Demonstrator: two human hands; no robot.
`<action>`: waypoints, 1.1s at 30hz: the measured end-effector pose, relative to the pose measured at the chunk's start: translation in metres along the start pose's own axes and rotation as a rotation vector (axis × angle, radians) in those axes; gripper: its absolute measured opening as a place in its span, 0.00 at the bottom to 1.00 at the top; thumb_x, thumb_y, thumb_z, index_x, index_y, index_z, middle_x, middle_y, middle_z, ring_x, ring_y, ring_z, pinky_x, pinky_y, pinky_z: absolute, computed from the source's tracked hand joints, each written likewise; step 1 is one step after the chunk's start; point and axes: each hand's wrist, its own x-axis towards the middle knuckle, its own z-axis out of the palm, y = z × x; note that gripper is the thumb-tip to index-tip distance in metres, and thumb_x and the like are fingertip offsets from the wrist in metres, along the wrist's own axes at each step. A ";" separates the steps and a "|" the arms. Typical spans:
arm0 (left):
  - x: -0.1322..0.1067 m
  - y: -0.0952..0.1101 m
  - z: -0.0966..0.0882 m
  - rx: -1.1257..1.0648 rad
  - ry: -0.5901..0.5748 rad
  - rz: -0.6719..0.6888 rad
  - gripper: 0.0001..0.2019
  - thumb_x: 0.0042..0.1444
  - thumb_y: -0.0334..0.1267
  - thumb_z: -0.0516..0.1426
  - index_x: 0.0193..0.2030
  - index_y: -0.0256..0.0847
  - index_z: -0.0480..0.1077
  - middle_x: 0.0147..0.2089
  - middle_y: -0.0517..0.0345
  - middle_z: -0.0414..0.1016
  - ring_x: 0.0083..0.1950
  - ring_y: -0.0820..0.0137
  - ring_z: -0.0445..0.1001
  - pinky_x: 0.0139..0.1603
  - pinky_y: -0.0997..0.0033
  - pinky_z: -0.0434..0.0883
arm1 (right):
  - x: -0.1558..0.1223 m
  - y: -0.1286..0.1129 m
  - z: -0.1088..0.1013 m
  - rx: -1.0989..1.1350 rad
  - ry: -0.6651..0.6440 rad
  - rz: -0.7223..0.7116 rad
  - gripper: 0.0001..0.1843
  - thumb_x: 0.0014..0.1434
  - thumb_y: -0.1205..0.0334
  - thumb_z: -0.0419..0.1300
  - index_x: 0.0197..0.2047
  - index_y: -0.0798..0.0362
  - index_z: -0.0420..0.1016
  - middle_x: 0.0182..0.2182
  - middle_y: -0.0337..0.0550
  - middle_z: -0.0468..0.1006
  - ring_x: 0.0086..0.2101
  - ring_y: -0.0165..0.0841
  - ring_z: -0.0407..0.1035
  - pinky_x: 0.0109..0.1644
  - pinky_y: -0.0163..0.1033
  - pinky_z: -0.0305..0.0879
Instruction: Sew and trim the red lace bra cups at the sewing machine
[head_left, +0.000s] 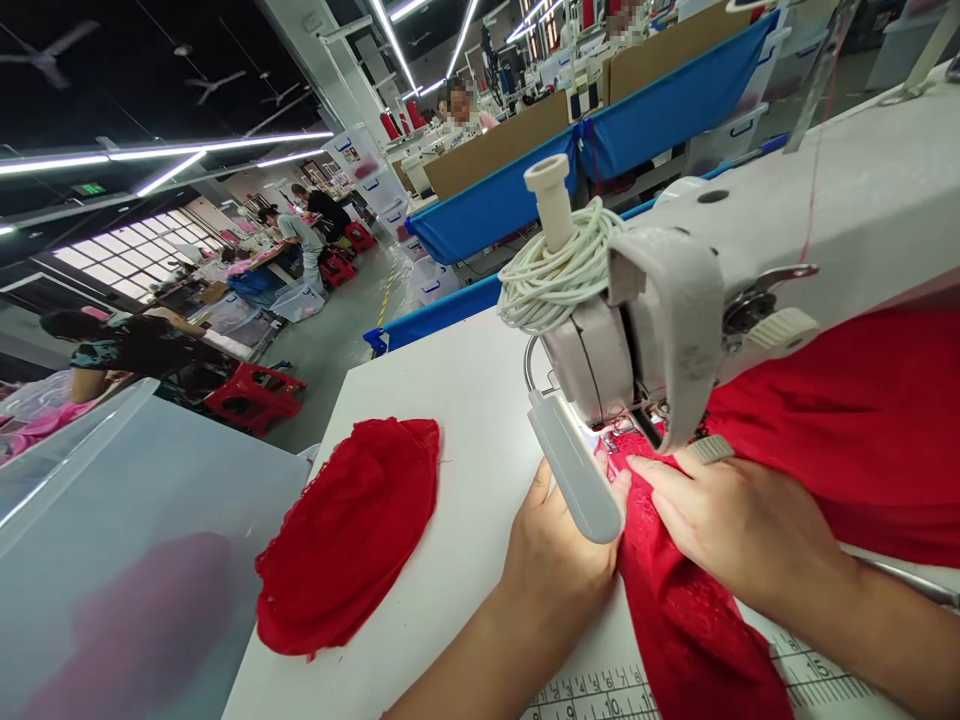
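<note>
Single head-worn view, from above and just in front of the sewing machine [750,230], facing forward and down. Very close: machine head fills the upper right, tilted across frame, with its LED lamp [574,470] near centre. Left hand [559,560] and right hand [739,530] low in frame, right before the machine's needle area, on red lace [690,610]. White table [465,400] left of machine; tape scale [592,695] at bottom edge, nearest the lens. Wide angle, scene slanted: left of and beyond the machine, factory aisle [337,330] and blue-panelled workstations [675,110], far and small. Clear bin [112,520] lower left, near, blurred.
</note>
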 end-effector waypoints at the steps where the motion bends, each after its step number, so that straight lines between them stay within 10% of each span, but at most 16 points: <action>1: 0.001 0.001 0.000 -0.005 0.001 -0.009 0.15 0.65 0.26 0.47 0.36 0.36 0.74 0.38 0.52 0.80 0.39 0.69 0.78 0.46 0.67 0.76 | -0.001 0.000 0.000 0.000 -0.018 0.008 0.20 0.53 0.76 0.49 0.32 0.49 0.80 0.21 0.40 0.75 0.16 0.32 0.65 0.22 0.40 0.41; 33: -0.006 -0.003 0.008 0.067 -0.006 0.011 0.15 0.61 0.23 0.47 0.40 0.35 0.75 0.41 0.48 0.80 0.45 0.64 0.78 0.54 0.56 0.74 | 0.003 0.004 0.003 0.014 -0.114 0.065 0.18 0.57 0.71 0.49 0.32 0.46 0.79 0.17 0.39 0.71 0.16 0.32 0.61 0.21 0.39 0.37</action>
